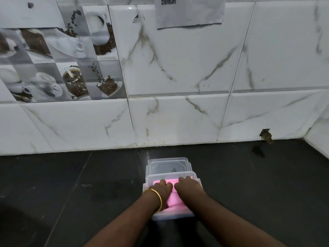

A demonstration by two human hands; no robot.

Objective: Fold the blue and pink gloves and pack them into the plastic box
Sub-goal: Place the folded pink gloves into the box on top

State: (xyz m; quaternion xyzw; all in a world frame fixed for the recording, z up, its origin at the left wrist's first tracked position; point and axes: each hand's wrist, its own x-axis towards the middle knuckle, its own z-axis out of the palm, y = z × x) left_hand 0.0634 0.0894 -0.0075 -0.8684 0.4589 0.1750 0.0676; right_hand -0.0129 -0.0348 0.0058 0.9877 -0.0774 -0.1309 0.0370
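A clear plastic box [178, 215] stands on the dark counter near the bottom middle of the head view. Folded pink gloves [175, 200] lie inside it. My left hand [162, 190], with a gold bangle on the wrist, rests palm down on the left part of the pink gloves. Beside it, my right hand [188, 187] presses flat on their right part. Fingers of both hands lie spread over the fabric, not curled around it. No blue gloves show; the hands and pink fabric cover the box's inside.
The clear lid [169, 165] lies just behind the box, towards the wall. A white marbled tile wall [178, 118] rises at the counter's back, with a paper sheet bearing a QR code [188, 11] stuck high up. A side wall [318, 139] closes in at the right.
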